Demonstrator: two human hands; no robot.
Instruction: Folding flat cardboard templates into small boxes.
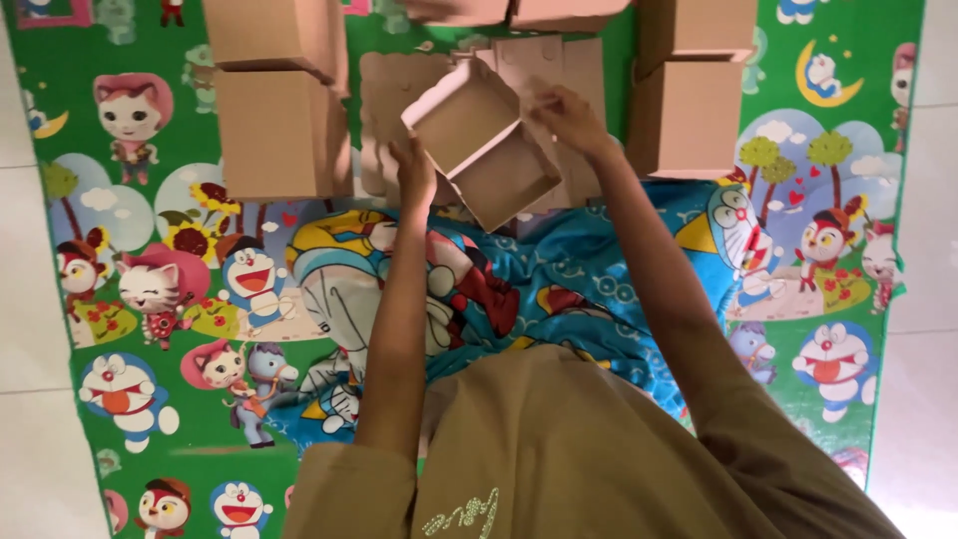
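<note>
I am holding a half-folded, open brown cardboard box (482, 150) tilted above the cartoon-printed green floor mat (180, 299), my left hand (414, 172) gripping its near-left wall, my right hand (567, 118) pinching its far-right flap; its long axis is running diagonally between them, finished cartons (279, 135) stacked left.

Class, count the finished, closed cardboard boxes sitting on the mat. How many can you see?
4 clearly: two stacked at upper left, two stacked at upper right. Two more boxes are cut off at the top edge, so others may be hidden.
</note>
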